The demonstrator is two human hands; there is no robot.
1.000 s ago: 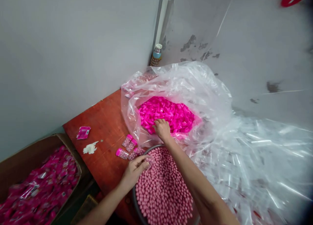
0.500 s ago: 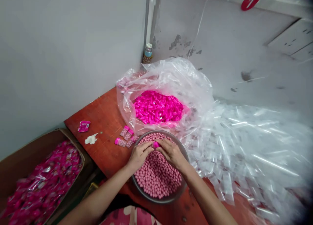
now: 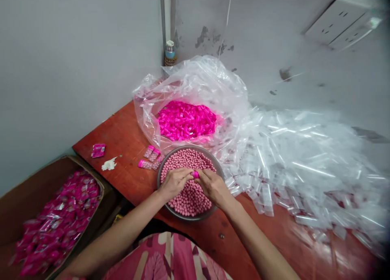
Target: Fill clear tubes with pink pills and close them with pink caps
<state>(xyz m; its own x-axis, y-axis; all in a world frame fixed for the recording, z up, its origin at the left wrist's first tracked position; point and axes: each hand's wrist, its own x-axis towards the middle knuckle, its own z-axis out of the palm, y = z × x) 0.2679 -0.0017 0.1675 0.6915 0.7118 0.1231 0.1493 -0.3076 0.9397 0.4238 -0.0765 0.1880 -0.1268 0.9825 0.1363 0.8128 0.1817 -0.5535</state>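
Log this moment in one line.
right hand: pinching small bright-pink plastic piece | left hand: at it, grip unclear | below: round grey bowl of round pink beads | behind: clear plastic bag of bright-pink pieces

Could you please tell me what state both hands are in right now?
Left hand: right by the pink cap; whether it grips anything cannot be told.
Right hand: closed, holding the pink cap.

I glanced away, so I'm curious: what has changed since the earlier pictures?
The right hand has left the pink caps in the plastic bag, drawing back toward the camera to join the left hand over the bowl of pink beads. It grips a pink cap where the hands meet. The view has shifted. The bead-filled containers and the carton of pink packets stayed put.
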